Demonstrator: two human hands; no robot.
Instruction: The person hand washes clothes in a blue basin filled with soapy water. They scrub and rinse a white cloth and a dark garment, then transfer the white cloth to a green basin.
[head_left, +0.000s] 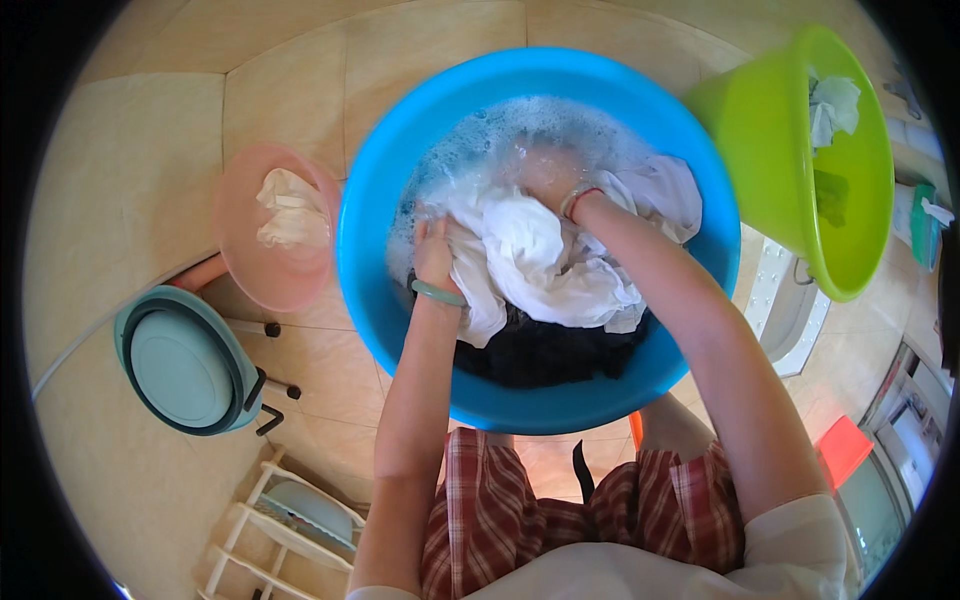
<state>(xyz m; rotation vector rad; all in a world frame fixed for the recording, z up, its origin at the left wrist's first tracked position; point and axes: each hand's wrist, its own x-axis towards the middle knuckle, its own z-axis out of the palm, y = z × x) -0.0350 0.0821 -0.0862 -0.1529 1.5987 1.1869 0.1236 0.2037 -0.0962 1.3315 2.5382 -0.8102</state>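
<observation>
A wet white garment [530, 235] lies bunched in soapy water inside a large blue basin [365, 200]. My left hand [433, 258], with a pale green bangle at the wrist, is closed on the garment's left edge, its fingertips partly lost in suds. My right hand [552, 175] reaches into the foam at the far side of the garment; bubbles and blur hide its fingers. Dark cloth [550, 350] lies in the near part of the basin, beneath the white fabric. White foam [540, 115] covers the water along the far side.
Left of the basin is a pink bowl [235, 225] with a pale cloth [293, 208]. A grey-green folding basin [180, 365] and a white rack [235, 540] stand farther left and near. A lime-green bucket [750, 140] at the right holds a whitish cloth [832, 108].
</observation>
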